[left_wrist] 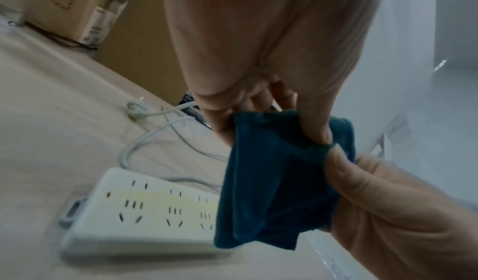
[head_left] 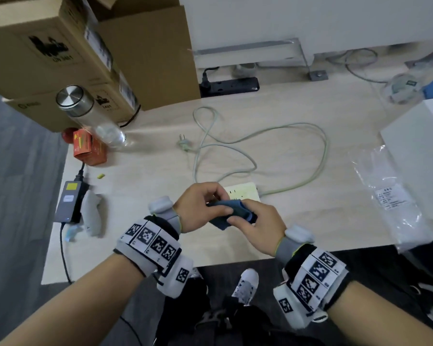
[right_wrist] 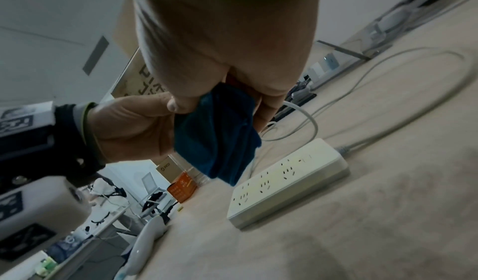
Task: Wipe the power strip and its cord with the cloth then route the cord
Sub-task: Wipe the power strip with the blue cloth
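Observation:
Both hands hold a small dark blue cloth (head_left: 233, 211) in the air just above the near end of a white power strip (head_left: 244, 192). My left hand (head_left: 200, 206) pinches the cloth (left_wrist: 279, 182) from the left, my right hand (head_left: 255, 221) grips it from the right. The strip (left_wrist: 145, 212) lies flat on the light wooden desk (head_left: 298, 221), sockets up, untouched by either hand. Its pale cord (head_left: 320, 156) runs off the strip's right end and loops across the desk to a loose plug (head_left: 184, 143). The strip (right_wrist: 287, 180) sits below the hanging cloth (right_wrist: 220, 139).
Cardboard boxes (head_left: 73, 53) and a lying steel-capped bottle (head_left: 90, 113) fill the back left, with an orange box (head_left: 88, 148) beside them. A black power strip (head_left: 229, 86) lies at the back. A power adapter (head_left: 69, 204) sits at the left edge, a plastic bag (head_left: 390, 196) at the right.

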A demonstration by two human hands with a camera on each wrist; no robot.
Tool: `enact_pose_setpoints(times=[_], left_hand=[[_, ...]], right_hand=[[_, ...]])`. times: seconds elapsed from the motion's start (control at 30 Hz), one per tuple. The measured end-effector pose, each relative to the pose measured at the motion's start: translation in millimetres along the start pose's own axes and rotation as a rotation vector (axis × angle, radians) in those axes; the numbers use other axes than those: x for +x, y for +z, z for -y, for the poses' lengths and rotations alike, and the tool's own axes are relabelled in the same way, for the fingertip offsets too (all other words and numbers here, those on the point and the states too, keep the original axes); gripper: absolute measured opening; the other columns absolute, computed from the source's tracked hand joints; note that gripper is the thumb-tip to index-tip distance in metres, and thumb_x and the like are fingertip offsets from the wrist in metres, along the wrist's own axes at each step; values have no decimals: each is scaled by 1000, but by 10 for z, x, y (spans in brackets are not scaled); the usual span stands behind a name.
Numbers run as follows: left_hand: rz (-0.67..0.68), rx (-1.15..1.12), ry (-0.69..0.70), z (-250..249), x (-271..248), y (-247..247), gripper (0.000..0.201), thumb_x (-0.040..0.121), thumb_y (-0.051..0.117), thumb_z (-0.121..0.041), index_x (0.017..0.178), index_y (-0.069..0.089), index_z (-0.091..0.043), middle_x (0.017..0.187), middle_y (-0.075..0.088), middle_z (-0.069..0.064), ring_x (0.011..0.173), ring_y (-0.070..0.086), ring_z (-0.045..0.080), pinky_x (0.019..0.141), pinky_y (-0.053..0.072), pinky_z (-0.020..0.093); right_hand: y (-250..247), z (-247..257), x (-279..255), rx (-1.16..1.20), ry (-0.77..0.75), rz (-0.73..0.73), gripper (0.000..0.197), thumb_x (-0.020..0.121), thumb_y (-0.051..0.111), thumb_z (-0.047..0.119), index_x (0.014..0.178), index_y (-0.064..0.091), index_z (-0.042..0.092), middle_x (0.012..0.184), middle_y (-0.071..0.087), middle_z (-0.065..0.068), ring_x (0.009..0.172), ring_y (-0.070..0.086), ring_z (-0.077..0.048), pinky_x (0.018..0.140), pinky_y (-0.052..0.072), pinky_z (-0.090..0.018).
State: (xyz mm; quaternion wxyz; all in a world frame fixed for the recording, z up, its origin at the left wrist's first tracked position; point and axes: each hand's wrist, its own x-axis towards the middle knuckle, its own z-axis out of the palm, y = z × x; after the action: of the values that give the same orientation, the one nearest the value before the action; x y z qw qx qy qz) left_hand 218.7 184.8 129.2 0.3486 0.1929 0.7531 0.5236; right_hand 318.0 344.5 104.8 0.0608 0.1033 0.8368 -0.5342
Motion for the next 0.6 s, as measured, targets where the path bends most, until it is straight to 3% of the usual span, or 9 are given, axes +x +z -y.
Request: enact_pose_setpoints(times=[0.07,0.13,0.23,0.3,0.37,0.47,0.53,0.6], left_hand=[[-63,-60,-19,53,-20,105,11,83,70,-3,84,61,-9,76,67,5,66,63,18,59,55,32],[-140,-60,-39,133,-2,164,9,86,67,-5,84,62,-12,78,66,3,61,60,16,57,49,28],[-291,16,-91,343,85,135,13,86,68,-13,80,63,-23,81,64,1,63,57,16,63,50,34],[-392,132,-128,505,129,62,12,84,70,-20,85,62,-29,89,64,-4,72,60,13,70,53,34],[-428,329,-137,669,127,-13,31,79,75,-27,107,61,-28,110,60,-2,93,59,13,85,52,36],[-310,614,-156,871,128,-73,85,68,81,-43,140,40,-22,136,43,4,121,44,22,102,41,39],[-198,781,-188,972,187,-66,104,64,80,-54,147,26,-24,145,34,3,127,38,24,103,40,41],[-107,911,-229,1046,252,-53,111,63,76,-60,149,17,-24,149,28,0,130,34,24,104,38,41]], right_hand=[[-16,-68,30,31,36,12,12,87,67,19,78,60,16,68,59,1,63,50,-11,60,42,-29],[-38,-133,104,46,63,26,11,89,63,15,85,60,5,75,63,-9,69,56,-21,64,45,-35],[-100,-304,202,-12,114,32,16,92,59,15,94,61,0,86,66,-15,81,59,-29,70,46,-38],[-170,-394,231,-39,144,-12,17,93,57,16,97,63,1,90,67,-14,85,60,-30,73,47,-39],[-286,-442,243,-40,178,-100,18,95,55,17,100,64,3,89,66,-12,85,61,-30,73,49,-40],[-472,-431,303,-40,181,-263,21,97,52,17,93,62,0,83,62,-13,77,56,-27,65,44,-34],[-563,-407,391,-17,179,-341,23,98,50,18,81,59,4,73,56,-8,68,50,-22,59,37,-31],[-613,-388,465,-31,190,-362,33,98,48,18,66,45,14,62,43,-2,58,38,-16,52,28,-30]])
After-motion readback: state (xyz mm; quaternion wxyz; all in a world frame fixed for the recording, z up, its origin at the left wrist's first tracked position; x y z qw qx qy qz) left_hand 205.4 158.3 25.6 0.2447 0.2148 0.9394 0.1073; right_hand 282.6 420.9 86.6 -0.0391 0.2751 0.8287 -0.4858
